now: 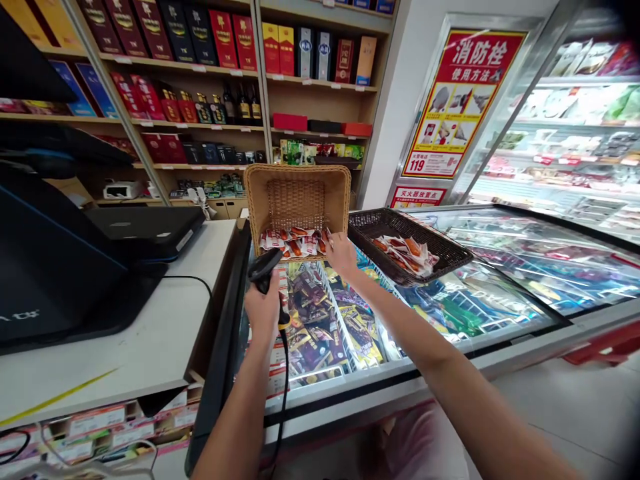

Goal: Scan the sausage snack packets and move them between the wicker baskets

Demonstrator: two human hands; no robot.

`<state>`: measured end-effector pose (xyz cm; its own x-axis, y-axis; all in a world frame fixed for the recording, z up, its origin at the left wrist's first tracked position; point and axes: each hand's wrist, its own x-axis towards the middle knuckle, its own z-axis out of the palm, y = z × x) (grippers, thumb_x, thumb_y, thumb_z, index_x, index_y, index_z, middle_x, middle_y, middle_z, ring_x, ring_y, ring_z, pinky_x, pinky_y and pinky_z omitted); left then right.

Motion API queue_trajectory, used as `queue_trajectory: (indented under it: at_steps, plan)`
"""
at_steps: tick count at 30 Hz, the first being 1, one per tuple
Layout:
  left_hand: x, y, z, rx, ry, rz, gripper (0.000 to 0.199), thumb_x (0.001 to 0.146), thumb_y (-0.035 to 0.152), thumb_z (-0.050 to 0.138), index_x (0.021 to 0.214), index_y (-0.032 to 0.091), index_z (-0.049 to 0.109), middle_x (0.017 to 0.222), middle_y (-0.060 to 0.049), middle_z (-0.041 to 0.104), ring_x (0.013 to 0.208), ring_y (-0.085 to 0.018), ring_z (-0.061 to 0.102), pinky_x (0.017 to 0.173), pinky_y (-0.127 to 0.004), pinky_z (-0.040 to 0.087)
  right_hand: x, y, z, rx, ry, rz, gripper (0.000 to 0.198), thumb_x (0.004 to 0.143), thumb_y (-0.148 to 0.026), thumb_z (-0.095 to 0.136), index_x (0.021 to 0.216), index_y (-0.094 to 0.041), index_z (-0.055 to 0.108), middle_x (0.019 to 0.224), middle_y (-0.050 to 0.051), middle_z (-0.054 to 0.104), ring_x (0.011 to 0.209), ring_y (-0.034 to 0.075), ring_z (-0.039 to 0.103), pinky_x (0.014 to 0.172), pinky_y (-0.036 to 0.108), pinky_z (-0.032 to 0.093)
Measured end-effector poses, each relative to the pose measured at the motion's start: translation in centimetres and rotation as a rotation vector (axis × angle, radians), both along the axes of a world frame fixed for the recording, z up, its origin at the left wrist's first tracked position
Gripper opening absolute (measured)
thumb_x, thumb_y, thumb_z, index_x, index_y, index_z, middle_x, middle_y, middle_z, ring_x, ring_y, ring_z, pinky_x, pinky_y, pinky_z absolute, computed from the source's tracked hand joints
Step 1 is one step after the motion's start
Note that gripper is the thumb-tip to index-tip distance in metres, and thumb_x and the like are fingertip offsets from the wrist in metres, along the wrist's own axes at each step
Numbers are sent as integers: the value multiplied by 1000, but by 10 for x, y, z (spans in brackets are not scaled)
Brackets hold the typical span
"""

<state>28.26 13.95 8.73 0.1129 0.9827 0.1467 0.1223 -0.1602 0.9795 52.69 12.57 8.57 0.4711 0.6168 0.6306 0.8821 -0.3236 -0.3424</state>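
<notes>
A black handheld barcode scanner (265,267) with a hanging cord is gripped in my left hand (263,307). Its head points at the front of a tan wicker basket (296,172), which is tilted toward me on the freezer. Inside lie several packaged sausages (296,248) in red-and-white wrappers. My right hand (342,255) is at the basket's right front corner, its fingers closed on a packaged sausage (324,240) that they partly hide. To the right, a dark brown wicker tray (365,230) holds more wrapped sausages (407,253).
Beneath the baskets is a glass-topped chest freezer (470,303) filled with packaged goods. On the left, a white counter (150,327) carries a black checkout terminal (55,267). Shelves of boxes and bottles (240,107) stand behind, with a refrigerated display (580,127) at right.
</notes>
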Motion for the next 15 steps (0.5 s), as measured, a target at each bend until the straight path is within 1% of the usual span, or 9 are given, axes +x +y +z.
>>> queue_trajectory:
  at_steps: [2, 4, 5, 7, 9, 11, 13, 15]
  plan:
    - [1, -4, 0, -17, 7, 21, 51, 81, 70, 65, 84, 19, 65, 53, -1, 60, 48, -20, 60, 50, -29, 47, -9, 39, 9, -49, 79, -15, 24, 99, -20, 53, 117, -11, 65, 119, 19, 68, 108, 26, 64, 91, 35, 49]
    - [2, -7, 0, -27, 8, 16, 51, 79, 70, 67, 81, 19, 63, 52, 0, 60, 47, -20, 60, 49, -29, 46, -15, 72, 18, -92, 192, -66, 29, 97, -20, 57, 122, -8, 64, 119, 24, 69, 110, 29, 65, 91, 37, 50]
    - [2, -9, 0, -31, -2, 3, 51, 79, 70, 67, 81, 20, 63, 52, 0, 60, 46, -20, 60, 48, -29, 46, -17, 85, 22, -121, 260, -91, 30, 96, -19, 59, 122, -7, 64, 116, 26, 70, 109, 30, 66, 90, 38, 51]
    - [3, -11, 0, -59, -38, -25, 50, 80, 70, 66, 82, 20, 63, 51, 1, 59, 45, -19, 60, 47, -28, 46, -20, 102, 27, -174, 371, -116, 27, 92, -14, 60, 116, -5, 69, 110, 27, 73, 104, 31, 70, 88, 38, 51]
    - [4, -13, 0, -89, -73, -48, 50, 81, 70, 66, 84, 20, 63, 51, 1, 60, 44, -19, 60, 46, -28, 46, -22, 108, 27, -189, 412, -115, 25, 90, -8, 57, 108, -7, 74, 107, 26, 74, 101, 30, 71, 87, 36, 51]
    - [4, -14, 1, -98, -74, -54, 50, 80, 70, 67, 84, 21, 62, 52, 1, 60, 44, -19, 60, 45, -28, 46, -23, 106, 24, -172, 398, -110, 29, 89, -5, 53, 106, -9, 76, 108, 23, 76, 101, 28, 72, 87, 34, 49]
    - [4, -15, 0, -90, -60, -54, 50, 80, 70, 67, 81, 21, 62, 52, 0, 60, 45, -19, 61, 45, -28, 45, -22, 97, 19, -143, 379, -107, 33, 89, -5, 50, 106, -12, 77, 108, 19, 76, 101, 25, 71, 89, 31, 47]
    - [5, -15, 0, -79, -47, -56, 50, 80, 70, 67, 80, 21, 61, 52, 0, 61, 45, -19, 61, 45, -27, 45, -20, 83, 15, -72, 346, -97, 34, 89, -5, 47, 105, -15, 75, 108, 15, 76, 100, 23, 69, 88, 30, 46]
